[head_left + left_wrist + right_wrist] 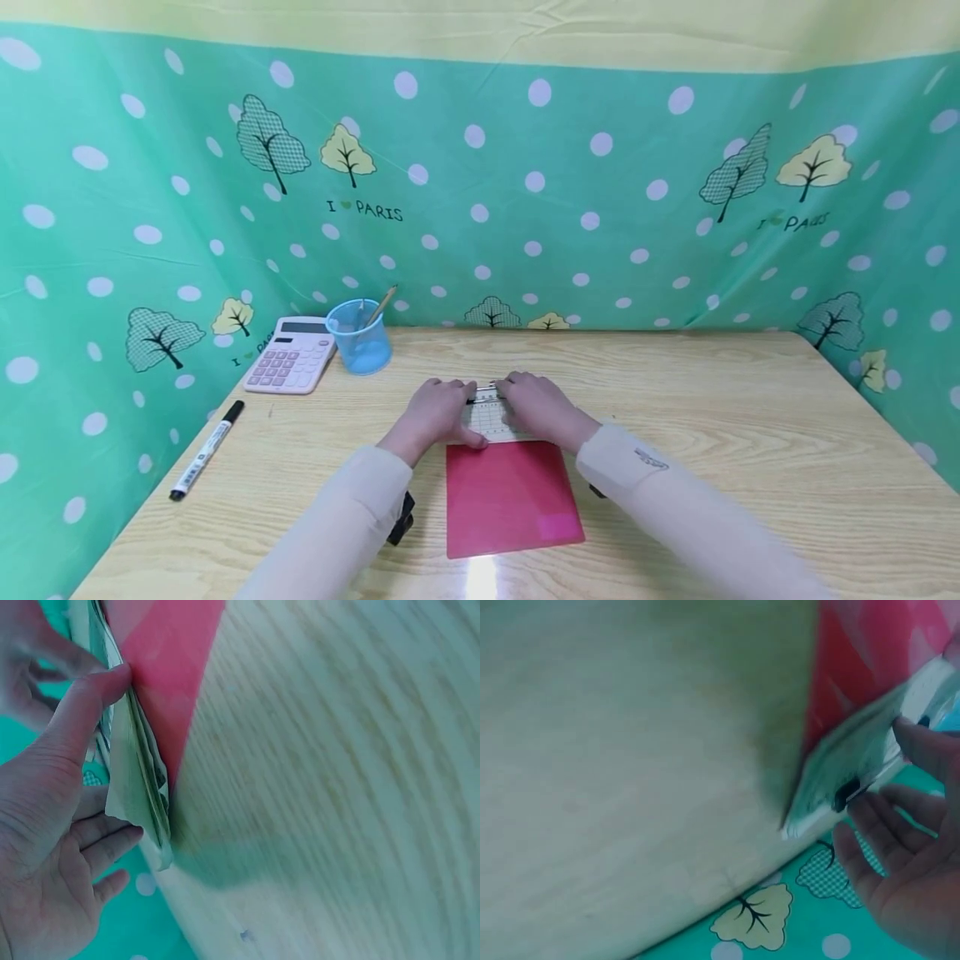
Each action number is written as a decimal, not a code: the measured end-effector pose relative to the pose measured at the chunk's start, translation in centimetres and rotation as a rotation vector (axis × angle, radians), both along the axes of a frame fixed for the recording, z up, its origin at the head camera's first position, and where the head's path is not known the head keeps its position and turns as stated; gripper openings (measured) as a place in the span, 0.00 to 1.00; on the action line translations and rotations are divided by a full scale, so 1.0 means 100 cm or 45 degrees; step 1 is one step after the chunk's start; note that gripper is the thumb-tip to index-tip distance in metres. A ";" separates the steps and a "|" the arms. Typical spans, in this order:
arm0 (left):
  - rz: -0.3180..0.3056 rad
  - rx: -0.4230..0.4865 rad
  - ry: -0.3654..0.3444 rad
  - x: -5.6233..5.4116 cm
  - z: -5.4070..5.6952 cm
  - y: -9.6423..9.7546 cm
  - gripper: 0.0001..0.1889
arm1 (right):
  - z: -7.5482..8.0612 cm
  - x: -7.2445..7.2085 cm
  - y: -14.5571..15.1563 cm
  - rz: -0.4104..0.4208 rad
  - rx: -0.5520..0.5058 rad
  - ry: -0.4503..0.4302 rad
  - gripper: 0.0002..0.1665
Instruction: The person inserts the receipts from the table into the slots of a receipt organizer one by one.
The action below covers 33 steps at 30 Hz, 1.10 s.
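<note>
A thin stack of papers [491, 421] printed with a grid lies at the top of the red folder [510, 500]. My left hand [438, 412] grips its left side, thumb on the near face and fingers behind; in the left wrist view the papers' edges [139, 772] fan slightly apart. My right hand [543, 408] is at the stack's far edge, where a black binder clip [847, 793] with a silver wire handle sits. In the right wrist view the thumb lies over the clip's middle and the fingers curl behind, pinching it.
On the left of the wooden table [712, 417] are a black-capped marker [206, 450], a pink calculator [292, 354] and a blue mesh cup [362, 337] with pencils. A green dotted curtain [480, 183] hangs along the back and sides.
</note>
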<state>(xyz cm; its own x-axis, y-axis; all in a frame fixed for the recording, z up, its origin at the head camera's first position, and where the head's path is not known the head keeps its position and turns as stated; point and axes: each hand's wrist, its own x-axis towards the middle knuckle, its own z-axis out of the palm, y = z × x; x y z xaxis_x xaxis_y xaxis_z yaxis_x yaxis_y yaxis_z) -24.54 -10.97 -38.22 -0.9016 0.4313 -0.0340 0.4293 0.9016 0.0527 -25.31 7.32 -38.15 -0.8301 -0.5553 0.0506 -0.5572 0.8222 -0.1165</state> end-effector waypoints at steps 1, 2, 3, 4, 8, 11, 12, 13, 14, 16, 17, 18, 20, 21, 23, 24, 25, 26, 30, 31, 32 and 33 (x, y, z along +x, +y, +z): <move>0.004 0.017 -0.012 0.000 -0.001 0.000 0.48 | -0.001 0.004 0.003 -0.002 -0.010 0.005 0.30; 0.009 0.038 -0.023 0.001 -0.002 -0.001 0.48 | -0.001 0.008 0.007 -0.002 -0.019 0.011 0.31; 0.014 0.060 -0.037 0.002 -0.003 -0.002 0.48 | -0.002 0.013 0.010 -0.004 -0.028 0.015 0.31; 0.018 0.084 -0.050 0.003 -0.004 -0.002 0.48 | -0.003 0.017 0.013 -0.003 -0.036 0.020 0.31; 0.015 0.169 -0.070 0.008 -0.007 -0.005 0.48 | -0.005 0.033 0.027 0.004 -0.052 0.008 0.26; 0.000 0.159 -0.015 0.013 -0.009 -0.005 0.47 | -0.006 0.044 0.038 0.020 -0.034 -0.016 0.25; -0.006 0.136 0.023 0.015 -0.009 -0.005 0.47 | -0.006 0.048 0.042 0.027 -0.028 -0.022 0.25; -0.018 0.111 0.068 0.018 -0.010 -0.004 0.46 | -0.006 0.051 0.045 0.031 -0.020 -0.028 0.26; -0.030 0.092 0.107 0.022 -0.009 -0.004 0.45 | -0.006 0.054 0.049 0.037 -0.013 -0.034 0.26; -0.050 0.072 0.153 0.031 -0.007 -0.002 0.42 | -0.007 0.060 0.055 0.043 -0.008 -0.041 0.27; -0.064 0.070 0.163 0.036 -0.005 -0.001 0.40 | -0.007 0.062 0.058 0.043 -0.007 -0.047 0.27; -0.071 0.080 0.147 0.041 -0.003 0.000 0.39 | -0.007 0.065 0.060 0.040 -0.004 -0.052 0.27; -0.073 0.113 0.079 0.052 0.002 0.001 0.36 | -0.007 0.068 0.064 0.034 0.002 -0.062 0.28; -0.064 0.128 0.041 0.057 0.004 0.000 0.35 | -0.007 0.069 0.065 0.032 0.005 -0.063 0.28; -0.038 0.158 -0.025 0.064 0.007 -0.002 0.35 | -0.007 0.071 0.066 0.032 0.007 -0.060 0.29; -0.024 0.175 -0.052 0.067 0.008 -0.003 0.35 | -0.006 0.072 0.066 0.039 0.007 -0.057 0.29; -0.012 0.185 -0.069 0.069 0.009 -0.004 0.35 | -0.006 0.073 0.065 0.050 0.003 -0.056 0.29; -0.001 0.197 -0.086 0.071 0.009 -0.006 0.35 | -0.006 0.074 0.063 0.062 0.001 -0.056 0.30; 0.000 0.191 -0.135 0.076 0.007 -0.009 0.37 | -0.006 0.078 0.055 0.086 -0.008 -0.119 0.33; -0.003 0.180 -0.148 0.077 0.006 -0.009 0.38 | -0.006 0.080 0.054 0.079 -0.005 -0.150 0.35; -0.008 0.165 -0.156 0.078 0.006 -0.009 0.39 | -0.007 0.081 0.052 0.063 0.001 -0.183 0.36; -0.012 0.150 -0.160 0.079 0.005 -0.008 0.40 | -0.008 0.083 0.051 0.046 0.007 -0.212 0.38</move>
<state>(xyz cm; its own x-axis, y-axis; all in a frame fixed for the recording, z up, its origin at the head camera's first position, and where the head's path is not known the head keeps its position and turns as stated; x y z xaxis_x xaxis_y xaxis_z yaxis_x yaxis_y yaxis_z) -16.63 -11.78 -37.75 -0.8895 0.4471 -0.0948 0.4208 0.8821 0.2116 -17.05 12.47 -38.95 -0.8064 -0.5846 -0.0893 -0.5595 0.8031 -0.2049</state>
